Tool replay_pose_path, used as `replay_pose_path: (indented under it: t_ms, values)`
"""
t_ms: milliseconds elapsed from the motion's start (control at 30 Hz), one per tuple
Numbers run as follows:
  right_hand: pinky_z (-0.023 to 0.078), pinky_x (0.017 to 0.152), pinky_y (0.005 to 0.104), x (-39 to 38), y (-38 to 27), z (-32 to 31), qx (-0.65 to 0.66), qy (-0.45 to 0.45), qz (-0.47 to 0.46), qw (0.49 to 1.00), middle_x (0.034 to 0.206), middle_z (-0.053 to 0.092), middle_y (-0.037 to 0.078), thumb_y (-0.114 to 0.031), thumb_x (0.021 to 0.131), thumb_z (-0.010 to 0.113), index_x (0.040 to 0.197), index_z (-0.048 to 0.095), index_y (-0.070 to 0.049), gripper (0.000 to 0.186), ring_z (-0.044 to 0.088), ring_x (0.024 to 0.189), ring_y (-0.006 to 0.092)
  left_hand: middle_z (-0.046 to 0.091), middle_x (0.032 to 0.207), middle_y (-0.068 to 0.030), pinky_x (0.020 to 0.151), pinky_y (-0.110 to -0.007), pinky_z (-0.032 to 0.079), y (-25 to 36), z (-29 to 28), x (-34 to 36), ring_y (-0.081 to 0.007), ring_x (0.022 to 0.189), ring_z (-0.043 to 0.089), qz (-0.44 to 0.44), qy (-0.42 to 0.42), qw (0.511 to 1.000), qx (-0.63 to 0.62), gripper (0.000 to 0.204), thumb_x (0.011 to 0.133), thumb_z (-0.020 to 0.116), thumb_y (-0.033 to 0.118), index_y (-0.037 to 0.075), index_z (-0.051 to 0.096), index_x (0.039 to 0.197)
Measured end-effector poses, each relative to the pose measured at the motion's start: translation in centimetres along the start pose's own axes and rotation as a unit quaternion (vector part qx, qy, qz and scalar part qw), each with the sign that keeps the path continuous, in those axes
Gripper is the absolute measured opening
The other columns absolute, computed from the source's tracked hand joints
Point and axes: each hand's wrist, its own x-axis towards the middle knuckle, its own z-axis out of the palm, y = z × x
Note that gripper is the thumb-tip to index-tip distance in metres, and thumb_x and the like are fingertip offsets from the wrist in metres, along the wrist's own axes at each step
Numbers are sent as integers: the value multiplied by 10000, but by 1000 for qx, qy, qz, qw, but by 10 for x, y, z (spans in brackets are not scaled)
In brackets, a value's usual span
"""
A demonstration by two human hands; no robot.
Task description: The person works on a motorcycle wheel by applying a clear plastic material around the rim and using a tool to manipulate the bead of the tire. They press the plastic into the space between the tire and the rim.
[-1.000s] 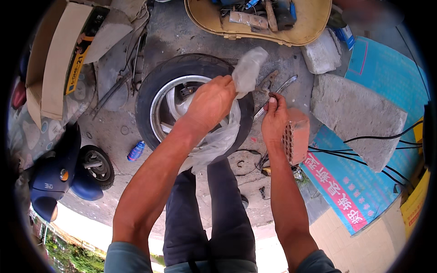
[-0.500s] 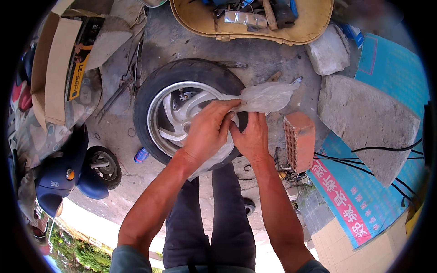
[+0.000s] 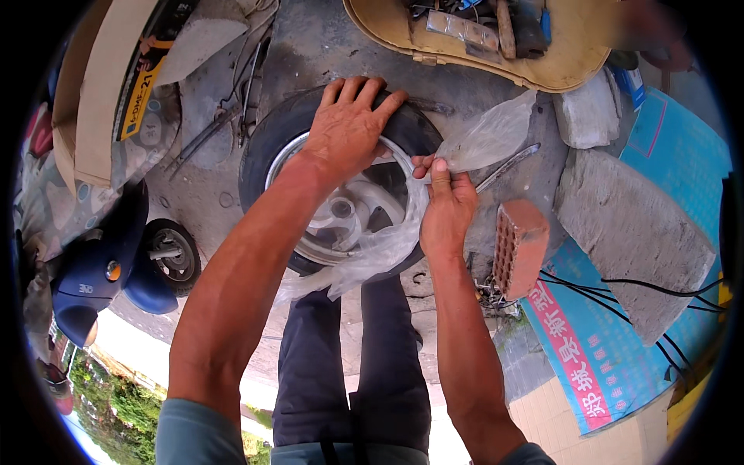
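Observation:
A wheel with a black tyre (image 3: pixel 255 180) and a silver spoked rim (image 3: pixel 341 208) lies below my hands. My left hand (image 3: pixel 349 128) rests over the top of the tyre, fingers spread. My right hand (image 3: pixel 446 201) pinches clear plastic film (image 3: pixel 490 133) at the wheel's right side. The film's loose end sticks out up and right, while a crumpled length trails down across the lower rim. Beside my right hand lies a silver bar tool (image 3: pixel 508 164), partly hidden.
A tan case of tools (image 3: pixel 403 39), pale blocks (image 3: pixel 628 232), a red brick (image 3: pixel 521 248), blue boards (image 3: pixel 659 132) with black cables, an open cardboard box (image 3: pixel 105 93) and a dark blue scooter (image 3: pixel 108 271) surround the wheel. My legs (image 3: pixel 314 364) are below it.
My left hand has left the film and moved up onto the tyre's top, opening out. My right hand still grips the film, now a little higher and further right than half a second ago.

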Motion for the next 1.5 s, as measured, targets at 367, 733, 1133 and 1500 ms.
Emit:
replay_pose_path:
  t_ms: [367, 733, 1133, 1500]
  values:
    - [471, 844, 316, 1, -5, 0, 85, 57, 37, 994, 849, 579, 50, -189, 1096, 536, 905, 578, -8, 266, 548, 832, 154, 538, 1386, -64, 1146, -483, 344, -2, -1, 5, -314, 1340, 477, -35, 12, 999, -12, 907, 626, 937, 204, 215, 523, 1433]
    - [477, 1032, 327, 5, -28, -33, -229, -153, -128, 953, 1253, 698, 122, 6, 1005, 617, 1261, 640, 36, 258, 636, 1149, 168, 524, 1427, -73, 1157, -512, 327, 0, 1, 4, -325, 1359, 463, -75, 11, 997, -11, 935, 633, 928, 239, 227, 497, 1463]
    - [524, 889, 524, 68, 5, -81, -565, 27, -190, 802, 1113, 603, 183, -99, 970, 651, 1137, 636, -40, 178, 643, 1060, 428, 529, 1440, -87, 1156, -523, 306, -7, 6, -10, -328, 1365, 464, -60, 50, 997, 9, 923, 645, 918, 221, 185, 497, 1465]
    - [520, 838, 496, 62, 0, -130, -524, 3, -134, 841, 1147, 616, 201, -118, 975, 648, 1116, 622, 9, 191, 658, 957, 406, 477, 1492, -258, 1164, -457, 389, -72, -21, -86, -425, 1397, 473, -201, 72, 967, -140, 865, 906, 746, 495, 9, 393, 1528]
